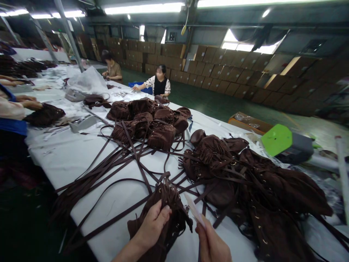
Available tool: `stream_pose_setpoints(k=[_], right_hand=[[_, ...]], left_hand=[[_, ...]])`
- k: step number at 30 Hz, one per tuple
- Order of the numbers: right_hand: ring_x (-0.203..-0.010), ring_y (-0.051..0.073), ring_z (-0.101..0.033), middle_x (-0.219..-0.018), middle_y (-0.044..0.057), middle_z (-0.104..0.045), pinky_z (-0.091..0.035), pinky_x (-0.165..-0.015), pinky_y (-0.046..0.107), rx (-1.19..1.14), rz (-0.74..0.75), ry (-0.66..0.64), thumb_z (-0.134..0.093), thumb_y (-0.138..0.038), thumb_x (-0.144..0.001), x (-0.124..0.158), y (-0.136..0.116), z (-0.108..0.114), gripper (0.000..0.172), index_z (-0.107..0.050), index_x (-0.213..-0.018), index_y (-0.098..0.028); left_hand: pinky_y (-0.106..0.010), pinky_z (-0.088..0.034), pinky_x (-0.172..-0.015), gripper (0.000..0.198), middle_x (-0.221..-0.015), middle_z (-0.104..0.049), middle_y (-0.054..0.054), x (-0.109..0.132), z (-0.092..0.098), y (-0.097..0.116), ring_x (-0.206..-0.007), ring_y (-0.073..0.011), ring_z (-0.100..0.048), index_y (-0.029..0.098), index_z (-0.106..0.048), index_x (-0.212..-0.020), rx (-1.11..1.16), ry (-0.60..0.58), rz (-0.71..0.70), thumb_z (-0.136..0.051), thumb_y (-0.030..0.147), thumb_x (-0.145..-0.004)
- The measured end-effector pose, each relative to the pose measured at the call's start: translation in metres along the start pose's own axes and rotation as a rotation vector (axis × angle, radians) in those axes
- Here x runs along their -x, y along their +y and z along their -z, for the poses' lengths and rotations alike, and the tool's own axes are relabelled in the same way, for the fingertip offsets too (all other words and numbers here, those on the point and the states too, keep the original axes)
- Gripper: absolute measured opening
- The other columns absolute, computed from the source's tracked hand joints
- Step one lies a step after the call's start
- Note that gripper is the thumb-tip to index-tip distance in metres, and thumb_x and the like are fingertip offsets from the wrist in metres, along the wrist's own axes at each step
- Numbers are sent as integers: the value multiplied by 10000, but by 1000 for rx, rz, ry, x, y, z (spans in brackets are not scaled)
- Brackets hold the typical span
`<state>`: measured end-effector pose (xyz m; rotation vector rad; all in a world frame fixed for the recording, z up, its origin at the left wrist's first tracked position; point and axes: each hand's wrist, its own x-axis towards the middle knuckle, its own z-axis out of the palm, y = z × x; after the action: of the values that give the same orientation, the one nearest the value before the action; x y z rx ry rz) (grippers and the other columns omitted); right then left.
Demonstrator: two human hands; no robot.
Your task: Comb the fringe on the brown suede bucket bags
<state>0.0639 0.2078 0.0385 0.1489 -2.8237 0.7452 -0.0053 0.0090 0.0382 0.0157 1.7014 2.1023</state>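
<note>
Brown drawstring bag (pixel 176 218) at six o'clock; left hand (pixel 154 222) clamped below its gathered top (pixel 165 187). Right hand (pixel 213 243), five o'clock, apart from it, pinches a white slip (pixel 194 210). Advisable: steady the top, loose straps (pixel 106 223) clear.

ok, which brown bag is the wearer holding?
The dark brown bag at bottom centre, gripped by the left hand; the bags heaped beyond it and to its right are in neither hand.

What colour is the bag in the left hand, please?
The bag is dark brown, clearest in head view.
</note>
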Motion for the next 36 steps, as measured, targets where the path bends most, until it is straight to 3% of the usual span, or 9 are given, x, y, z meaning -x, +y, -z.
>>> stream_pose_setpoints(k=[2,6,11,15,18,23,27,32,36], right_hand=[[-941,220,-684,-1119,113,-682,-575,-772,306,82,154,-65,-267,-232,-970,6,-5,-3,452,-399,-1402,-245],[-631,184,-656,-871,79,-673,-533,-552,254,380,318,-179,-333,-38,-867,12,-14,-22,618,-298,-1461,-205],[-614,170,-642,-817,69,-635,-484,-535,218,580,230,-285,-446,4,-785,3,-1,-33,587,-447,-1348,-163],[-661,160,-654,-857,74,-638,-474,-577,209,594,141,-343,-423,42,-791,-6,16,-28,573,-474,-1318,-176],[-737,165,-676,-914,78,-655,-469,-615,216,520,-42,-385,-403,44,-804,-16,29,-28,595,-458,-1334,-221],[-664,217,-689,-722,97,-679,-433,-549,266,476,-568,-409,-351,-33,-850,-22,83,-13,393,-583,-1149,-141],[-723,231,-699,-765,96,-709,-479,-598,290,284,-515,-210,-274,-230,-958,12,107,-7,372,-571,-1172,-165],[-771,200,-702,-921,89,-710,-540,-664,269,87,-89,-18,-309,-280,-976,53,80,-24,357,-528,-1240,-183],[-629,163,-656,-804,45,-648,-512,-569,231,266,175,-123,-379,-90,-894,52,48,-40,427,-476,-1298,-186]], left_hand=[[-215,-194,-459,424,-589,-356,73,6,-5,5,-516,-73,-282,156,-555,-909,39,7,52,-566,572,-825],[-212,-177,-455,404,-541,-351,80,23,-16,2,-500,-64,-266,165,-517,-748,39,-10,204,-665,539,-719],[-224,-138,-409,517,-519,-341,99,37,-23,-10,-439,-70,-233,160,-543,-987,63,-230,322,-620,589,-709],[-225,-233,-462,519,-552,-368,71,41,-25,-10,-487,-90,-304,132,-600,-1035,-142,-192,217,-531,587,-794],[-261,-373,-606,393,-681,-552,-14,47,-24,-15,-635,-146,-477,152,-654,-909,-393,-140,74,-442,482,-882],[-254,-386,-619,197,-667,-596,-2,66,-17,-51,-656,-163,-525,201,-659,-781,-484,-405,151,-614,392,-787],[-225,-383,-598,314,-715,-579,3,63,-9,-63,-643,-126,-485,176,-585,-868,-202,-80,156,-525,484,-862],[-187,-258,-457,473,-661,-497,37,33,-1,-57,-496,-58,-318,165,-524,-756,40,377,129,-575,634,-787],[-184,-293,-473,513,-648,-506,29,26,-2,-62,-517,-65,-358,169,-500,-722,151,443,119,-605,670,-742]])
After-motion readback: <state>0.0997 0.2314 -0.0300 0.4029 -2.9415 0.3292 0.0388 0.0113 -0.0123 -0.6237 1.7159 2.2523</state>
